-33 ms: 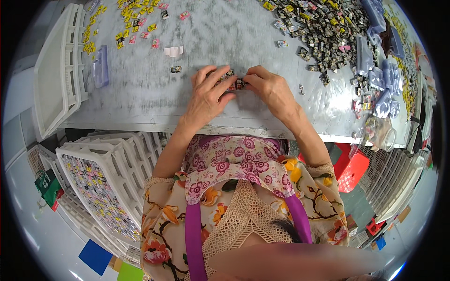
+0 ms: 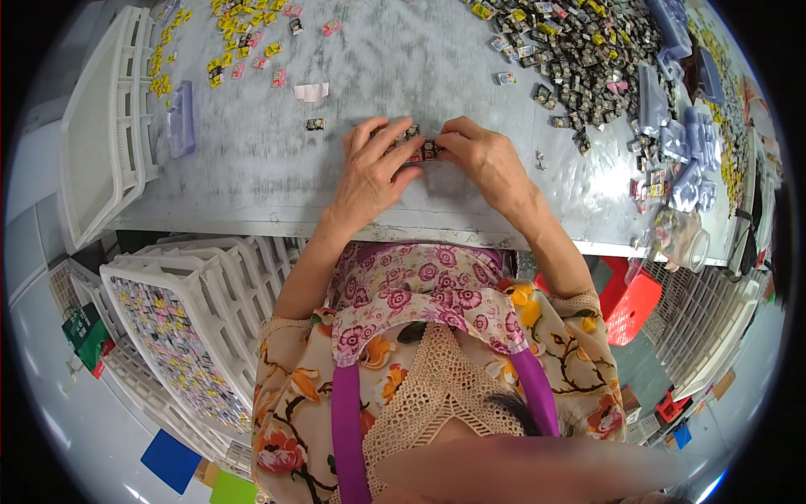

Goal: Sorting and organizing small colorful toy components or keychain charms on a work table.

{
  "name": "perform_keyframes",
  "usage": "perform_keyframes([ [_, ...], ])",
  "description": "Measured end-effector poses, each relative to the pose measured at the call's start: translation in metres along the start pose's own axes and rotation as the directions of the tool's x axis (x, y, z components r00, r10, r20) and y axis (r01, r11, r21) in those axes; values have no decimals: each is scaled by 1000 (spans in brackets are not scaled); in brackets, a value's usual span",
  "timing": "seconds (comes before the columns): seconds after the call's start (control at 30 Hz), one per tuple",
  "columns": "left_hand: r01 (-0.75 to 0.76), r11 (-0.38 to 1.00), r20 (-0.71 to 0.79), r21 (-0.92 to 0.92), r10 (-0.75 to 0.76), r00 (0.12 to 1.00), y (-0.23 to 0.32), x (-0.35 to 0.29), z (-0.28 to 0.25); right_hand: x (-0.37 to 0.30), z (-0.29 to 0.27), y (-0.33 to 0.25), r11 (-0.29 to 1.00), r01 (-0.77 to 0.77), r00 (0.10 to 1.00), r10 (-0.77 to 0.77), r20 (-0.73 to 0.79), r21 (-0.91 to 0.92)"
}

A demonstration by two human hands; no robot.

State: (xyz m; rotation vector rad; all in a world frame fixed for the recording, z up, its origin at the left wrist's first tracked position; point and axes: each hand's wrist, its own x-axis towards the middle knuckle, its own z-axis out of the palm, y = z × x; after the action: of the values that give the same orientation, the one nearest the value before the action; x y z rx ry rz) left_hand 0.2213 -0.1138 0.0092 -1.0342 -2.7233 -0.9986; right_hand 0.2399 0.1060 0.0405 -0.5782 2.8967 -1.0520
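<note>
Head view. Left hand [image 2: 369, 172] on the bench [image 2: 252, 176], fingers spread and curved over a small cluster of dark pieces [image 2: 429, 151], thumb apart on the near side. Right hand [image 2: 487, 164] at the cluster's right end, fingers drawn together against it; cannot tell whether they pinch a piece, fingertips partly hidden. Cluster lies between the two hands, near the bench's front edge, partly covered by the left fingers.

A single piece [image 2: 315, 124] lies left of the left hand, apart from it; paper scrap [image 2: 311, 92] just beyond. Blue tray [image 2: 180, 122] further left. Dark heap [image 2: 588, 71] at far right, well apart from the cluster. Yellow pieces [image 2: 243, 17] at far left. Clear jar [image 2: 684, 242] near the right front edge.
</note>
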Motion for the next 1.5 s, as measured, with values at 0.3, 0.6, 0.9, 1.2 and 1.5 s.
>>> perform_keyframes([
  [0.3, 0, 1000, -40, 4, 0, 999, 0, 3, 0, 9, -3, -18, 966, 29, 988, 12, 156, -259],
  [0.6, -9, 1000, -41, -6, 8, 999, -3, 1, 1, -11, 11, -8, 930, 135, 991, -121, 61, -342],
  [0.9, 19, 994, -93, -108, -29, 995, 3, -2, -19, -16, -5, 9, 981, -12, 996, 28, -79, 193],
  [1.2, 493, 819, -31, -294, -524, 851, 5, -23, -38, -4, 5, 6, 995, 97, 994, -97, -56, -3],
  [1.5, 574, 256, 337, -778, -601, 725, -3, -39, -32, -18, 8, -1, 968, 31, 998, -17, -59, 250],
])
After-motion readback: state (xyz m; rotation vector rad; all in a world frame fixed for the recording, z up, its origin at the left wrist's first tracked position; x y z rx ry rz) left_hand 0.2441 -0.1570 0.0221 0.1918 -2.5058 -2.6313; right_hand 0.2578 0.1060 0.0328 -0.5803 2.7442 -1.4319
